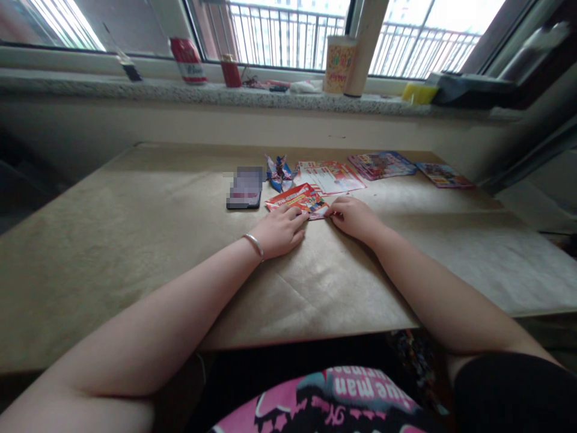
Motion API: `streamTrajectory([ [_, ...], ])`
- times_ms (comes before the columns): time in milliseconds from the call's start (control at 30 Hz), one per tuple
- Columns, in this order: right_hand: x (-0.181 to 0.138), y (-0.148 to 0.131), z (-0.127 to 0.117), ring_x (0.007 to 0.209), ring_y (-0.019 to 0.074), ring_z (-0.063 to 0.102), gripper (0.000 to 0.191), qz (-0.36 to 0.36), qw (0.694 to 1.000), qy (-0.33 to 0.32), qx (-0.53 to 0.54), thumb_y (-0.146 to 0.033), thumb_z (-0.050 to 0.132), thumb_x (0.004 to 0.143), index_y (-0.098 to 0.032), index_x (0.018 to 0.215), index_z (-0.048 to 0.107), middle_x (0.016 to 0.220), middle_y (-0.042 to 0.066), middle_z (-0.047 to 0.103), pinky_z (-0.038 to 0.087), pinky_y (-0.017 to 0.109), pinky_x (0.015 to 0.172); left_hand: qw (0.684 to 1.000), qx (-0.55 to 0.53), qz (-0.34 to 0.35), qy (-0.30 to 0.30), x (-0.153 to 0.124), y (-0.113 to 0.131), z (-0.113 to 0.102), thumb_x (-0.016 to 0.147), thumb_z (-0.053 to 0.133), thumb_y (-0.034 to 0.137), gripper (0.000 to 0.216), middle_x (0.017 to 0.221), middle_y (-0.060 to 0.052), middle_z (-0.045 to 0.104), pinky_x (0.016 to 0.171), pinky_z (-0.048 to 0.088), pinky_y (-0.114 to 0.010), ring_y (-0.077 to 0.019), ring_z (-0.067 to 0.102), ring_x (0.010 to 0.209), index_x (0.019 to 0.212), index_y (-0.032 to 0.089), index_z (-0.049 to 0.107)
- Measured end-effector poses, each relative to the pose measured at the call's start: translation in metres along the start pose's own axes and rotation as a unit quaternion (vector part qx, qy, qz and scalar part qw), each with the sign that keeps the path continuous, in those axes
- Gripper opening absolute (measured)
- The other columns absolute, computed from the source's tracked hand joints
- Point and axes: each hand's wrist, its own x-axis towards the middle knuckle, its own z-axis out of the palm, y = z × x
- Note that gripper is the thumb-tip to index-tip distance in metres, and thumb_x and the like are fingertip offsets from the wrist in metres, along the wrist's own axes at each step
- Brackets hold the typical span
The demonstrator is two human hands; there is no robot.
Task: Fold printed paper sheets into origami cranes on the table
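Note:
A red printed sheet of paper [295,195], folded to a pointed shape, lies on the table in front of me. My left hand [283,230] rests flat over its near left edge with the fingers stretched out; a silver bracelet circles that wrist. At the paper's near right corner, my right hand [350,216] pinches the edge between thumb and fingers. Just behind stands a folded blue and red paper piece [280,173]. More red and white printed sheets [333,178] lie behind my right hand.
A phone [244,187] lies left of the paper. Stacks of colourful leaflets [383,164] and another small pile [444,175] sit at the back right. On the windowsill [153,90] stand a red can [188,60], a red bottle [231,71], a paper cup [338,63] and a yellow object [419,93].

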Motion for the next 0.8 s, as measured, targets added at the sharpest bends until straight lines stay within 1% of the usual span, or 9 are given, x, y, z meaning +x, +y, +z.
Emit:
streamTrajectory([
  [67, 0.001, 0.002, 0.001, 0.087, 0.0183, 0.062, 0.027, -0.002, 1.0, 0.004, 0.011, -0.01, 0.053, 0.081, -0.02, 0.091, 0.076, 0.092, 0.006, 0.07, 0.047, 0.029, 0.083, 1.0, -0.006, -0.004, -0.005, 0.001, 0.0, -0.001, 0.096, 0.042, 0.04, 0.049, 0.127, -0.014, 0.058, 0.106, 0.038, -0.04, -0.0273, 0.05, 0.118, 0.137, 0.015, 0.05],
  [133, 0.001, 0.005, 0.003, 0.086, 0.018, 0.062, 0.027, -0.002, 1.0, 0.004, 0.021, -0.01, 0.052, 0.081, -0.02, 0.09, 0.076, 0.091, 0.006, 0.07, 0.048, 0.029, 0.083, 1.0, -0.012, -0.006, -0.004, 0.001, 0.0, -0.002, 0.096, 0.042, 0.043, 0.05, 0.126, -0.013, 0.058, 0.105, 0.038, -0.041, -0.0277, 0.05, 0.118, 0.14, 0.018, 0.049],
  [233, 0.002, 0.005, 0.002, 0.084, 0.0172, 0.062, 0.027, 0.009, 0.999, 0.003, 0.032, -0.01, 0.052, 0.081, -0.019, 0.09, 0.076, 0.089, 0.006, 0.07, 0.048, 0.028, 0.081, 1.0, -0.016, -0.004, -0.009, 0.002, 0.0, -0.003, 0.097, 0.041, 0.043, 0.049, 0.128, -0.011, 0.056, 0.103, 0.039, -0.041, -0.028, 0.049, 0.119, 0.142, 0.025, 0.047],
  [300, 0.002, 0.001, 0.001, 0.083, 0.0172, 0.062, 0.028, 0.011, 1.0, 0.006, 0.024, -0.01, 0.052, 0.081, -0.019, 0.093, 0.076, 0.091, 0.006, 0.07, 0.048, 0.028, 0.079, 1.0, -0.011, -0.005, -0.013, 0.002, 0.001, -0.004, 0.097, 0.041, 0.041, 0.048, 0.126, -0.011, 0.057, 0.103, 0.039, -0.042, -0.0279, 0.05, 0.118, 0.142, 0.025, 0.048],
  [367, 0.002, -0.005, -0.001, 0.086, 0.0184, 0.061, 0.029, -0.012, 1.0, 0.011, 0.0, -0.011, 0.052, 0.082, -0.021, 0.095, 0.076, 0.095, 0.006, 0.07, 0.047, 0.03, 0.081, 1.0, -0.003, -0.005, -0.013, 0.003, 0.002, -0.005, 0.096, 0.042, 0.04, 0.048, 0.123, -0.012, 0.058, 0.103, 0.038, -0.042, -0.0276, 0.051, 0.116, 0.141, 0.025, 0.049],
  [433, 0.002, -0.012, -0.002, 0.093, 0.0207, 0.061, 0.028, -0.053, 0.998, 0.012, -0.028, -0.013, 0.053, 0.083, -0.023, 0.094, 0.077, 0.097, 0.006, 0.07, 0.044, 0.033, 0.087, 1.0, 0.003, -0.003, -0.012, 0.003, 0.002, -0.006, 0.096, 0.042, 0.039, 0.047, 0.121, -0.011, 0.059, 0.103, 0.038, -0.042, -0.0272, 0.051, 0.114, 0.141, 0.026, 0.049],
  [500, 0.001, -0.018, -0.003, 0.095, 0.0223, 0.06, 0.026, -0.077, 0.996, 0.009, -0.046, -0.016, 0.053, 0.085, -0.023, 0.095, 0.077, 0.099, 0.006, 0.071, 0.043, 0.035, 0.091, 1.0, 0.006, -0.002, -0.011, 0.003, 0.003, -0.006, 0.096, 0.042, 0.038, 0.046, 0.12, -0.011, 0.059, 0.103, 0.038, -0.042, -0.0268, 0.052, 0.114, 0.14, 0.027, 0.05],
  [600, 0.001, -0.019, -0.002, 0.093, 0.0225, 0.059, 0.027, -0.081, 0.995, 0.0, -0.059, -0.019, 0.053, 0.087, -0.023, 0.098, 0.077, 0.1, 0.006, 0.072, 0.042, 0.036, 0.091, 1.0, 0.009, 0.002, -0.009, 0.003, 0.003, -0.006, 0.096, 0.042, 0.037, 0.045, 0.121, -0.011, 0.059, 0.104, 0.038, -0.042, -0.0266, 0.052, 0.114, 0.139, 0.026, 0.051],
  [800, 0.002, -0.01, -0.003, 0.089, 0.0212, 0.059, 0.029, -0.08, 0.994, -0.007, -0.068, -0.018, 0.053, 0.087, -0.026, 0.101, 0.078, 0.1, 0.005, 0.074, 0.042, 0.035, 0.087, 1.0, 0.015, -0.002, -0.02, 0.003, 0.003, -0.007, 0.097, 0.042, 0.038, 0.047, 0.124, -0.011, 0.058, 0.104, 0.038, -0.042, -0.0276, 0.051, 0.116, 0.141, 0.026, 0.049],
])
